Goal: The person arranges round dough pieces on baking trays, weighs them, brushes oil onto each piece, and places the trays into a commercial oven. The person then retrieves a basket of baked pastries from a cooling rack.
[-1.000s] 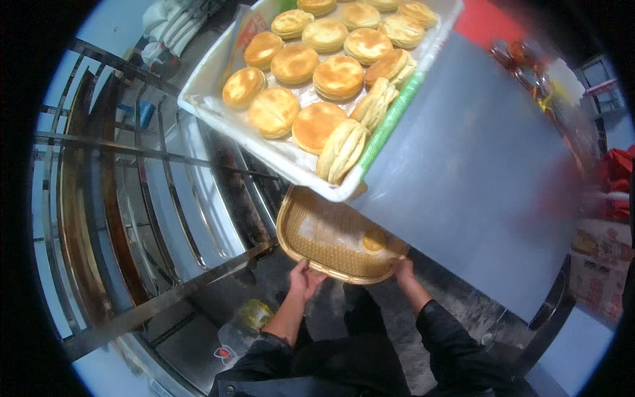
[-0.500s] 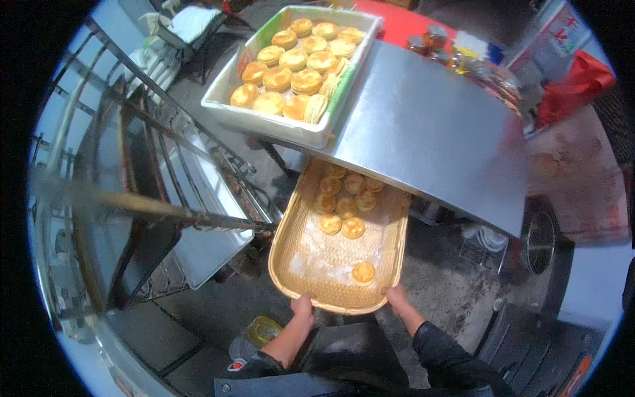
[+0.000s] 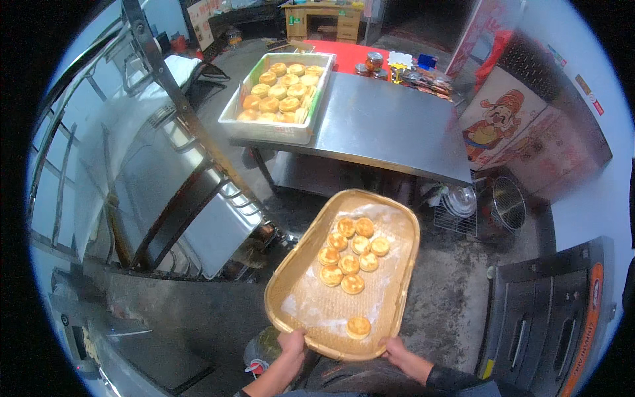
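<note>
A shallow woven basket (image 3: pixel 309 301) hangs in front of my body, over the floor. My left hand (image 3: pixel 292 343) is closed around the near left part of its rim, and my right hand (image 3: pixel 395 349) grips the near right corner. Inside, several round golden pastries (image 3: pixel 349 264) cluster toward the middle and far half. A single pastry (image 3: pixel 358 327) lies apart near the right hand. White powder or residue coats patches of the weave. My fingers under the rim are mostly hidden.
Beyond the basket stands a steel table (image 3: pixel 390 126) carrying a white crate (image 3: pixel 264 132) packed with pastries. Jars (image 3: pixel 374 61) sit at its back. A metal rack with trays (image 3: pixel 221 231) rises at left. At right are a dark oven-like cabinet (image 3: pixel 542 317) and a wire dish rack (image 3: pixel 456 220).
The basket has come out from beneath the table's edge, so its far end now shows whole. My view has lifted and widened, and both hands keep their hold.
</note>
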`<state>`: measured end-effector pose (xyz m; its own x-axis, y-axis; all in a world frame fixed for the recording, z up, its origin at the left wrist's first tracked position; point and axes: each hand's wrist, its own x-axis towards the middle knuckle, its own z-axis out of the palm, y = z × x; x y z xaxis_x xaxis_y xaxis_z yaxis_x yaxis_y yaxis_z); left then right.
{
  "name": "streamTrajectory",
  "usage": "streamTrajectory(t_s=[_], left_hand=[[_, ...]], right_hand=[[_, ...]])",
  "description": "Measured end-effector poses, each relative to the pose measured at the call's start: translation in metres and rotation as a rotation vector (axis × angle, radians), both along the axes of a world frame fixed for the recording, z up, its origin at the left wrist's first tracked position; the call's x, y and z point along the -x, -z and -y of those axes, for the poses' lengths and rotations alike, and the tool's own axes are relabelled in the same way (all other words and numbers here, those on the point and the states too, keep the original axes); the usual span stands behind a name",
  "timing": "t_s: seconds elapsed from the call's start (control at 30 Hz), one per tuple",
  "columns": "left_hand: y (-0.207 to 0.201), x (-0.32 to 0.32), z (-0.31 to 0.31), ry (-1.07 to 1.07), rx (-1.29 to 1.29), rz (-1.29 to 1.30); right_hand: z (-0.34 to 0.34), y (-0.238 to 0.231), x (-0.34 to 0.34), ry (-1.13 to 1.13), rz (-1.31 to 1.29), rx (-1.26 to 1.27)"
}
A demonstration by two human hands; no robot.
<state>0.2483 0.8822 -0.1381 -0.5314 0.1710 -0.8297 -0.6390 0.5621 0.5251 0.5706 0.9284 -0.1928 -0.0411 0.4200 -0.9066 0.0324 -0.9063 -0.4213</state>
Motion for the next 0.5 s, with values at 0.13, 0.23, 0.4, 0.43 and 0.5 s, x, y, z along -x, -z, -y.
streamTrajectory(t_s=[0.13, 0.23, 0.4, 0.43, 0.5], left_hand=[[-0.016, -0.005, 0.03, 0.154, 0.006, -0.046], [-0.013, -0.014, 0.044, 0.337, -0.071, -0.114], [-0.052, -0.025, 0.003, 0.442, -0.221, -0.058], [-0.058, -0.03, -0.008, 0.481, -0.258, -0.061], [-0.05, -0.032, -0.027, 0.617, -0.273, -0.061]], right_hand=[[0.067, -0.047, 0.004, 0.262, -0.092, 0.002], [0.114, -0.009, -0.04, 0.016, -0.033, -0.089], [0.152, 0.007, -0.056, 0.221, -0.043, -0.024], [0.167, 0.02, -0.068, 0.096, 0.035, -0.25], [0.172, 0.029, -0.076, 0.025, 0.111, -0.524]])
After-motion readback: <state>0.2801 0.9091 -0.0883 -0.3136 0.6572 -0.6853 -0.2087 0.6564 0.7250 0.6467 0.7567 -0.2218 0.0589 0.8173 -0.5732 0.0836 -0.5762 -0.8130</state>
